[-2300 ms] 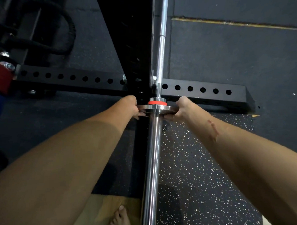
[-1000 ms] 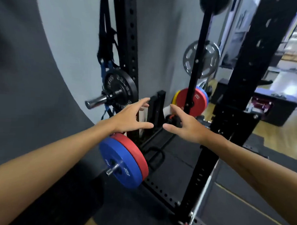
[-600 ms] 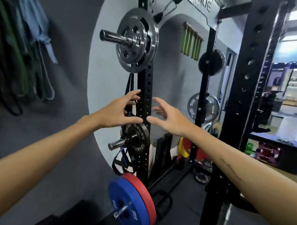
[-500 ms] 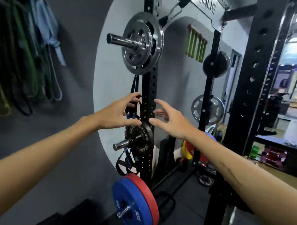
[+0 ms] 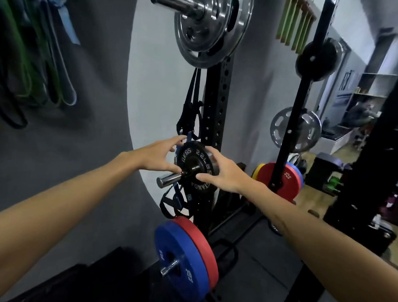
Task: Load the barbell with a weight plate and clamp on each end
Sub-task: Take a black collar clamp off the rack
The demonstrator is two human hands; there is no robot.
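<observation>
Both hands spread their fingers around a small black weight plate (image 5: 194, 166) stored on a rack peg, neither yet closed on it: the left hand (image 5: 158, 157) curls at the plate's left rim, thumb below by the hub, while the right hand (image 5: 224, 173) lies over its right edge, fingertips touching or just off the face. Half a second earlier the same open hands hovered above this plate; now they have dropped level with it and the view has closed in, which suggests this is the plate picked for the bar and the grasp is about to begin. The plate stands on edge, its lettered face toward the camera, threaded on a chromed storage peg (image 5: 169, 179) whose long axis runs out toward the near left from the black rack upright (image 5: 214, 110). Above hangs a large chrome plate (image 5: 209, 31); below sit a blue plate (image 5: 181, 262) and a red plate (image 5: 200, 248). The barbell is out of view.
</observation>
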